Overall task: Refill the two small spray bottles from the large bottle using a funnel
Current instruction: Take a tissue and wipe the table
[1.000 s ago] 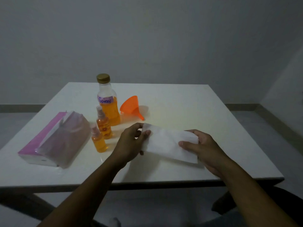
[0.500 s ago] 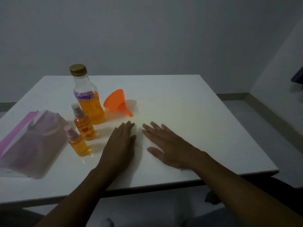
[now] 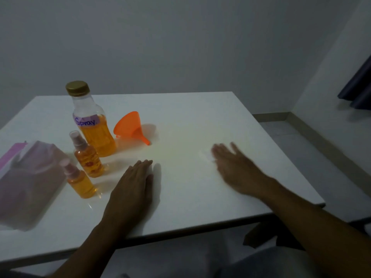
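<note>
Far left of both hands lies a pink tissue pack (image 3: 30, 183). Just left of the left hand (image 3: 132, 187), flat and empty on the table (image 3: 200, 117), stand two small spray bottles (image 3: 80, 181) (image 3: 87, 157). Beyond its fingers stand the capped large bottle (image 3: 92, 125) and the tipped funnel (image 3: 130, 127). The right hand (image 3: 236, 169), blurred, spreads open and holds nothing.

A white square table (image 3: 200, 109) stands in a dim room against a plain grey wall (image 3: 180, 41). A pale floor (image 3: 321, 157) with a darker skirting strip (image 3: 271, 117) runs right, where dark blue fabric (image 3: 359, 87) hangs at the edge.
</note>
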